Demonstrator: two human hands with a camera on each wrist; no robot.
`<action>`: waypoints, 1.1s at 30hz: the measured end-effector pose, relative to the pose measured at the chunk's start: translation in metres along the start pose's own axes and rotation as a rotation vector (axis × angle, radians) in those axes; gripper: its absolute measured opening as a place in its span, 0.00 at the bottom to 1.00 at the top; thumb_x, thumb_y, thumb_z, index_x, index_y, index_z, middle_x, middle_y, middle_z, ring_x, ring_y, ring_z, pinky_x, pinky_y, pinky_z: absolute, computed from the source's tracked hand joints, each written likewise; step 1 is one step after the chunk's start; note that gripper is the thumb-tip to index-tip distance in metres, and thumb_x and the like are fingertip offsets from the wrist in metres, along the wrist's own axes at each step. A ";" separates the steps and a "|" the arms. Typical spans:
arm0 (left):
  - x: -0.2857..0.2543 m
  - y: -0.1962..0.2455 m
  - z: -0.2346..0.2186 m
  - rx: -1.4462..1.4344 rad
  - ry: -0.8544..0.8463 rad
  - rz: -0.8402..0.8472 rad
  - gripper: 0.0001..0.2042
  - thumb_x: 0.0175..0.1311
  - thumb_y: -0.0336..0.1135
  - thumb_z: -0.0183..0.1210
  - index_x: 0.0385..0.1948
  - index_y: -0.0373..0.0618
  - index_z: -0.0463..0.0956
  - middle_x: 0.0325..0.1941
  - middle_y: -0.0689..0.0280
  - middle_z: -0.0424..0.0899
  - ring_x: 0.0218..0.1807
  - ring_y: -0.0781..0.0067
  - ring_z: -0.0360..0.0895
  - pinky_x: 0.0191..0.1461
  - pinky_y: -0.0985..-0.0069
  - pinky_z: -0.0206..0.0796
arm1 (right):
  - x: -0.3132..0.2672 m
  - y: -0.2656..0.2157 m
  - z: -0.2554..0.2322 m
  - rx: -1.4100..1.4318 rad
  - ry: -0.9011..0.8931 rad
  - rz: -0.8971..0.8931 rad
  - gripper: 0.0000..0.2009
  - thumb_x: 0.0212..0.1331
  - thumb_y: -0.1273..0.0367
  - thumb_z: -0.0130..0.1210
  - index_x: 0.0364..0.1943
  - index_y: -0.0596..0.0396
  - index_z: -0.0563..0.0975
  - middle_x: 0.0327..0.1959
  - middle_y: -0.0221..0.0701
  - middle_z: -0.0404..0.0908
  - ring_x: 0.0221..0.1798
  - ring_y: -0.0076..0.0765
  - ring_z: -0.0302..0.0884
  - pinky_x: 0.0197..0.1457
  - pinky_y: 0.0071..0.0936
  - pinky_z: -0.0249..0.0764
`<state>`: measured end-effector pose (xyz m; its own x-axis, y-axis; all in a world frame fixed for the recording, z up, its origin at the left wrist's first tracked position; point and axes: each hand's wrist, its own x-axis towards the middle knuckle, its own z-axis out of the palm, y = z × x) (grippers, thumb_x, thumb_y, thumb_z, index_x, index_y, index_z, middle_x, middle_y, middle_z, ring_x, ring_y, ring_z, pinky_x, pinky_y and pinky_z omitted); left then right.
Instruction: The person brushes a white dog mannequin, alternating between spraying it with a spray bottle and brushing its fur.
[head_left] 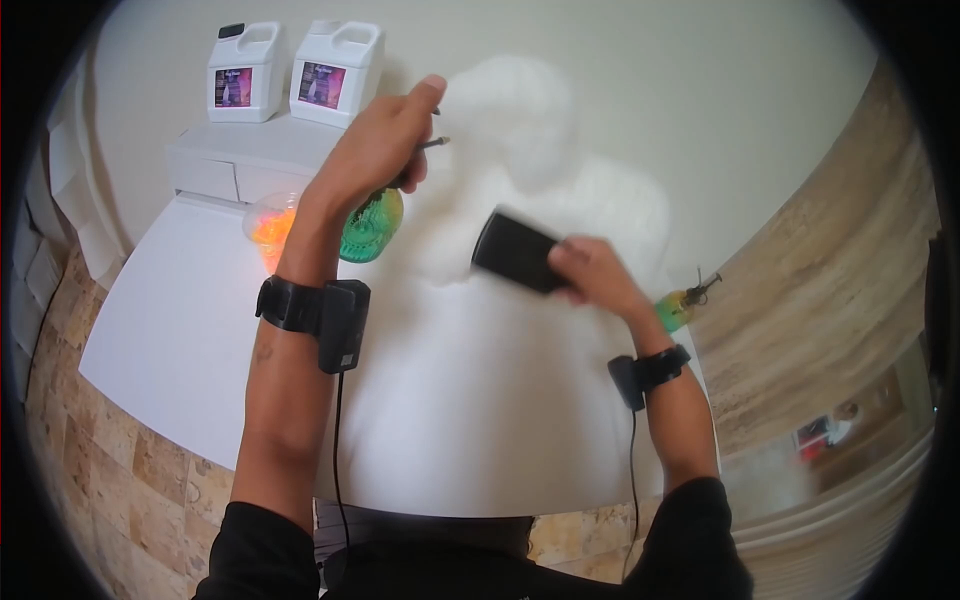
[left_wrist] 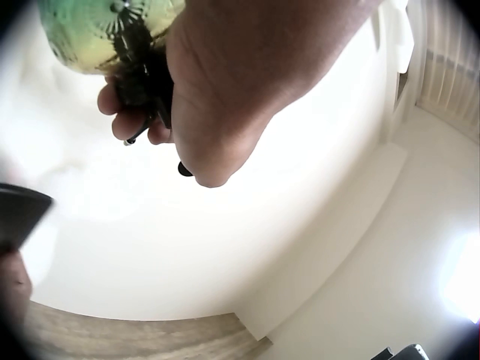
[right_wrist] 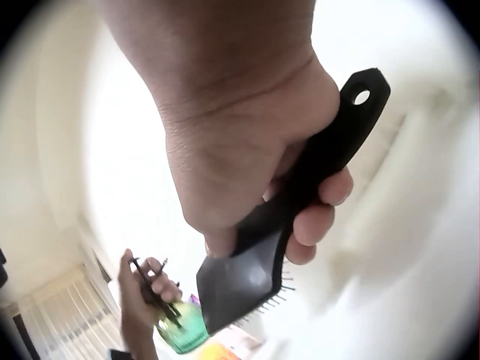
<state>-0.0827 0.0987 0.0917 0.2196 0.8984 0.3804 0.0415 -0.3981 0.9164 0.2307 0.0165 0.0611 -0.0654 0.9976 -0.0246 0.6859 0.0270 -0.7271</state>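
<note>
A green-and-yellow transparent bottle [head_left: 370,232] with a black spray top hangs from my left hand [head_left: 385,140], whose fingers curl round that top. In the left wrist view the bottle [left_wrist: 82,34] shows beside the wrist. My right hand [head_left: 598,275] grips a flat black brush [head_left: 515,250] by its handle; the right wrist view shows the brush [right_wrist: 244,277] with its bristles turned away. Beyond and beside the brush lies a fluffy white mass [head_left: 515,110], blurred at its edges. Whether the brush touches it I cannot tell.
Two white jugs [head_left: 245,85] with purple labels stand on a white drawer unit [head_left: 205,165] at the back left. A clear container [head_left: 268,232] with glowing orange contents is beside my left forearm. Another green-yellow bottle [head_left: 673,311] stands near the right edge of the white table [head_left: 150,330].
</note>
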 end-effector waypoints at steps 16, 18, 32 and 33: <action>0.004 -0.003 -0.006 -0.070 0.154 0.085 0.31 0.73 0.69 0.41 0.23 0.49 0.66 0.14 0.65 0.73 0.16 0.73 0.70 0.24 0.75 0.61 | 0.037 -0.036 -0.008 0.072 0.281 -0.225 0.26 0.71 0.48 0.56 0.33 0.64 0.77 0.20 0.30 0.77 0.18 0.21 0.76 0.21 0.20 0.70; 0.005 -0.003 -0.007 -0.064 0.149 0.081 0.31 0.73 0.69 0.42 0.22 0.49 0.66 0.14 0.65 0.73 0.16 0.73 0.70 0.24 0.75 0.61 | 0.034 -0.019 0.000 0.061 0.206 -0.144 0.27 0.70 0.48 0.57 0.31 0.63 0.76 0.19 0.31 0.76 0.17 0.23 0.75 0.21 0.22 0.71; 0.003 -0.003 -0.003 -0.032 0.141 0.023 0.29 0.73 0.65 0.43 0.20 0.49 0.65 0.13 0.65 0.73 0.16 0.74 0.70 0.25 0.75 0.62 | 0.031 -0.035 -0.024 0.206 0.310 -0.248 0.25 0.71 0.49 0.57 0.35 0.61 0.79 0.23 0.30 0.81 0.18 0.19 0.73 0.20 0.19 0.68; 0.004 -0.004 -0.004 -0.019 0.129 0.022 0.29 0.73 0.65 0.43 0.20 0.49 0.65 0.13 0.65 0.73 0.16 0.74 0.70 0.25 0.75 0.62 | 0.034 -0.042 -0.027 0.201 0.342 -0.276 0.25 0.71 0.49 0.57 0.35 0.61 0.79 0.22 0.31 0.81 0.18 0.19 0.73 0.20 0.19 0.68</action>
<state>-0.0857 0.1044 0.0904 0.0928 0.9063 0.4123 0.0190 -0.4156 0.9093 0.2199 0.0508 0.1094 0.0397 0.9199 0.3901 0.5208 0.3141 -0.7938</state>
